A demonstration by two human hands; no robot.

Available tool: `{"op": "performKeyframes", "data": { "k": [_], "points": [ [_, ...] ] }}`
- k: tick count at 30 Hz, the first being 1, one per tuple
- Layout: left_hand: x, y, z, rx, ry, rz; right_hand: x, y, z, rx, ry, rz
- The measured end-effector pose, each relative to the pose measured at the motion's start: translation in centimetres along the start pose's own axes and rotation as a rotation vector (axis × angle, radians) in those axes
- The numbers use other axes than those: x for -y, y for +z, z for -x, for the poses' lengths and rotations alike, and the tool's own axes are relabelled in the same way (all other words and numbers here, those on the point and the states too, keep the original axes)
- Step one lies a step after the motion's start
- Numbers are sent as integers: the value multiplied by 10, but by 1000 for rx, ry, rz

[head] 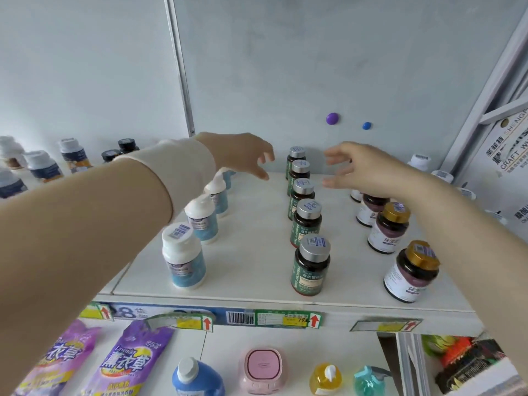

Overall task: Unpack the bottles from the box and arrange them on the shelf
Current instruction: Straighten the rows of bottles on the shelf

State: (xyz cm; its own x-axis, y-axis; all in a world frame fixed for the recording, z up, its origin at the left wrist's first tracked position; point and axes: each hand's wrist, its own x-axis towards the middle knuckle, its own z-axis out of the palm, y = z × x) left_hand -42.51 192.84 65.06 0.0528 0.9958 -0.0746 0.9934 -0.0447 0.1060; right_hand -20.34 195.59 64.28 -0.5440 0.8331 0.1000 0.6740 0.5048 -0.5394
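Reaching over the shelf [251, 261], a person's left hand [243, 154] and right hand [363, 170] hovered empty, fingers loosely spread, flanking the rear of a row of green-labelled bottles [307, 224]. The step looked like aligning; next, probably, a gentle two-sided nudge. No box showed.

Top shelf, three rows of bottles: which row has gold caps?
The rightmost: its front bottle and the bottle behind it have gold caps and white-purple labels. The middle row has silver caps, the left row white ones.
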Motion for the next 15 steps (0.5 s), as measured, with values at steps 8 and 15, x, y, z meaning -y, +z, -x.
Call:
{"op": "performKeyframes", "data": {
  "k": [8, 15],
  "points": [
    [76, -19, 52, -8, -132, -334, 77, 44, -31, 66, -158, 275],
    [133, 10, 51, -73, -127, -121, 115, 103, -42, 89, -119, 148]
  ]
}}
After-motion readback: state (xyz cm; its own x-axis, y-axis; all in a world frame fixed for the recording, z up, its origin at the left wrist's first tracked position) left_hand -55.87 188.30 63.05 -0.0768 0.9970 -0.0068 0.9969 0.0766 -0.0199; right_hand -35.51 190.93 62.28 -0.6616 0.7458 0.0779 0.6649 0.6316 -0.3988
